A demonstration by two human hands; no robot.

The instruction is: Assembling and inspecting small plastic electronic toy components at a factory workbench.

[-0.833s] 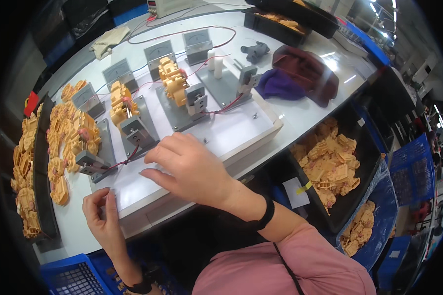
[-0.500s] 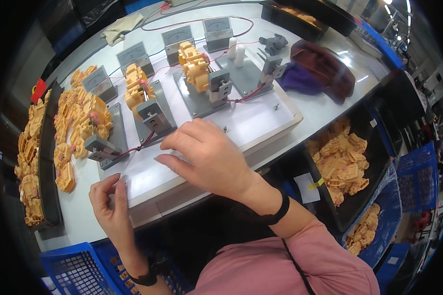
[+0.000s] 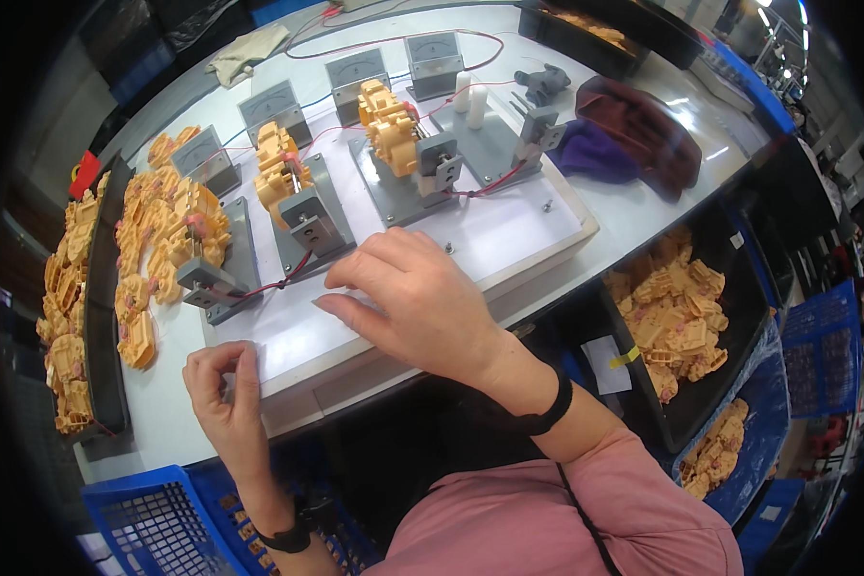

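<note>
My right hand (image 3: 413, 298) hovers over the front of a white raised board (image 3: 485, 245), its fingers bent and the thumb apart, with nothing in it. By the board's front left corner, my left hand (image 3: 226, 394) has its fingers curled, the index tip meeting the thumb; no object shows in it. Several grey test fixtures with red leads stand on the board. Yellow plastic housings sit on the left fixture (image 3: 240, 250), the middle fixture (image 3: 328, 216) and the third fixture (image 3: 384, 187). The right fixture (image 3: 480, 149) carries two white posts and no housing.
Several grey analog meters (image 3: 355, 72) stand behind the fixtures. Yellow housings (image 3: 136, 336) lie piled at left, beside a black tray (image 3: 115, 384). Dark red and purple cloth (image 3: 634, 134) lies at right. Below are a black bin (image 3: 677, 422) of housings and a blue basket (image 3: 154, 523).
The whole view has shifted slightly, with the bench and fixtures a little farther right in the picture. My left index tip has drawn closer to the thumb; my right hand keeps its pose.
</note>
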